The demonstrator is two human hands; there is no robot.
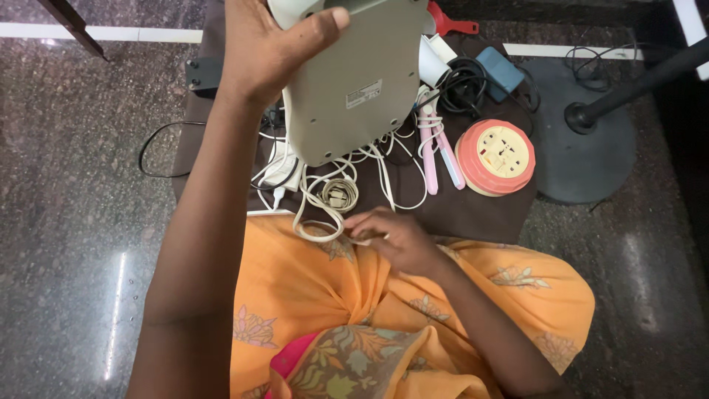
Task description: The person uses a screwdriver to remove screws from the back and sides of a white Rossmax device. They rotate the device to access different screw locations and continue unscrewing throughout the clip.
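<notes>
Hands are working over a heap of cords on a dark brown mat point(473, 210). The left hand point(266, 52) is gripping a flat beige appliance point(354, 81) by its upper edge, thumb pressed across the top, and is holding it up above the mat with its underside facing the camera. A cream cord point(317, 214) is hanging from the appliance and looping down onto the mat — the right hand point(395, 240) is pinching that cord with fingers curled close, just at the edge of the orange cloth point(295, 295) covering the lap. A round pink and yellow socket reel point(496, 157) is lying on the mat well to the right, a pink hair straightener point(436, 151) just beside it. A black fan base point(591, 148) is standing on the dark stone floor point(66, 185) — near the mat's right edge.
</notes>
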